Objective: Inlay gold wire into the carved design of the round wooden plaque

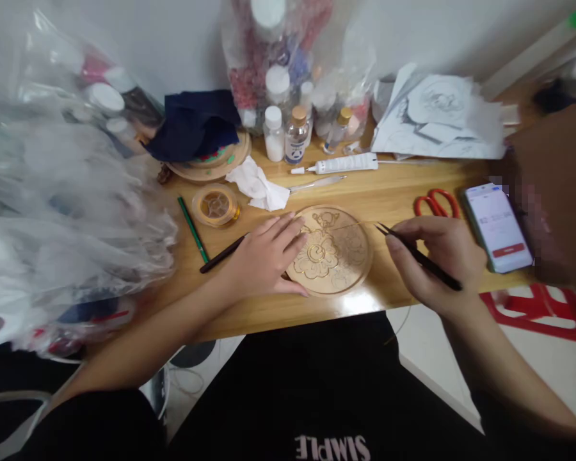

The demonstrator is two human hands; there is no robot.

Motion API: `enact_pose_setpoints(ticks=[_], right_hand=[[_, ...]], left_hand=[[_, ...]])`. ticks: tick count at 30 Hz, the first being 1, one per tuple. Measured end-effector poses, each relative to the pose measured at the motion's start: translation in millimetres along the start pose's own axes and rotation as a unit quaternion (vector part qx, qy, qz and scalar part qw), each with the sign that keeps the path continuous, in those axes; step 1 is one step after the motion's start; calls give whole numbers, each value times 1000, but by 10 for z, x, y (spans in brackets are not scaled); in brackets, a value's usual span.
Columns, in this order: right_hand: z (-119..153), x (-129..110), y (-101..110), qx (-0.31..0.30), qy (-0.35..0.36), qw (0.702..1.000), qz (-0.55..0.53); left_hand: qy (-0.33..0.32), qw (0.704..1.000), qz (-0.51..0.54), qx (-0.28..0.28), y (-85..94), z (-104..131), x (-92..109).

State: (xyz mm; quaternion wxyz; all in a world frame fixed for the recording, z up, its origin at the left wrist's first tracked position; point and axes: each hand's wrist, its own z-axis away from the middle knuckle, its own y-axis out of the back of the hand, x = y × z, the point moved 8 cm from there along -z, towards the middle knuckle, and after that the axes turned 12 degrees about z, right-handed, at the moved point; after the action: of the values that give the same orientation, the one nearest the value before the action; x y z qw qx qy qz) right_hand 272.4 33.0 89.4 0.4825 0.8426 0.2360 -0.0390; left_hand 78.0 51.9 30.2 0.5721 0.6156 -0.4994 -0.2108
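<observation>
A round wooden plaque point(351, 274) lies on the table, with a flower design partly outlined in gold wire. My left hand point(269, 256) rests across its left side, fingers stretched out, thumb along the near edge. To the right of the plaque, my right hand point(436, 259) grips a pair of dark tweezers point(420, 257), tips pointing left. A thin gold wire point(348, 225) runs from the design's top toward the tweezer tips; whether the tips pinch it I cannot tell.
Behind the plaque are a white tube point(348, 164), a crumpled tissue point(259, 184) and small bottles point(296, 134). A wire spool point(216, 205) and green pencil point(192, 227) lie left. Red-handled scissors point(436, 203) and a phone point(498, 227) lie right. Plastic bags point(77, 211) crowd the left side.
</observation>
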Motion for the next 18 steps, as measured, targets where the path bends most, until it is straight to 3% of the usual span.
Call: enact_pose_setpoints(ticks=[4, 7, 13, 18], right_hand=[[13, 34, 226, 8, -21, 1000, 20], [11, -43, 229, -26, -22, 999, 19], [-20, -375, -240, -130, 29, 990, -46], [-39, -397, -622, -178, 43, 979, -93]], left_hand=[[54, 998, -19, -24, -67, -27, 137], [76, 996, -42, -12, -105, -25, 228], [81, 993, -70, 51, -103, -25, 280], [72, 995, -40, 55, -102, -28, 251]])
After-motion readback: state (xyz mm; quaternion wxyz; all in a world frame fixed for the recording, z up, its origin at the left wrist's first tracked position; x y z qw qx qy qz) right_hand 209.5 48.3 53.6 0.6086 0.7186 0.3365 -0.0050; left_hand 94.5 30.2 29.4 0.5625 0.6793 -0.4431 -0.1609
